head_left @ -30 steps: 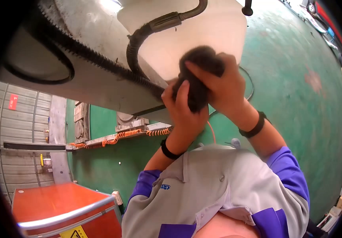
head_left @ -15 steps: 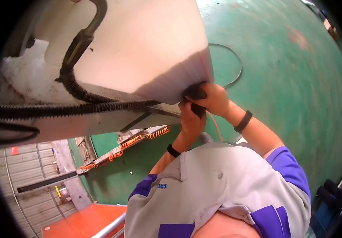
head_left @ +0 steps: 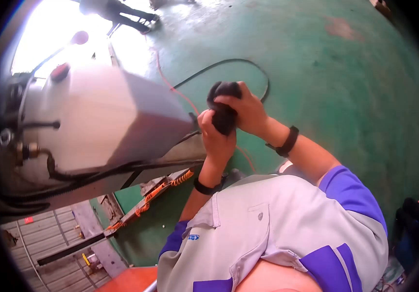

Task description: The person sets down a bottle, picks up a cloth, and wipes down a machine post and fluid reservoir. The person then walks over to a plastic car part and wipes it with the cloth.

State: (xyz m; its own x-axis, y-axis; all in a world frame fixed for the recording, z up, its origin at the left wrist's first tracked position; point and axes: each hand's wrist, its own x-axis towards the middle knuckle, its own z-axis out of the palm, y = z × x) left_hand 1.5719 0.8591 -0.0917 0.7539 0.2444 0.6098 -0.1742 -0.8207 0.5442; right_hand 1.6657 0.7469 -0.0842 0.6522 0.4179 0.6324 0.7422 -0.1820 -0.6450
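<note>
A dark, soft bundle, which looks like black cloth or gloves, is held between both hands in front of my chest. My left hand grips its lower left part, thumb and fingers pressed on it. The fingers of my right hand are closed on its upper right part. Both wrists wear black bands. Just left of the hands is the corner of a pale, translucent tank, not seen to touch the bundle.
A ribbed black hose runs below the tank. A dark cable and a red line lie on the green floor. Orange coils hang along a rail at lower left. A person's legs show at the top. A red cabinet top is at the bottom.
The view has swung so the tank now shows further left, with its cap and fittings visible. Both hands, still holding the dark bundle, are now apart from the tank's corner.
</note>
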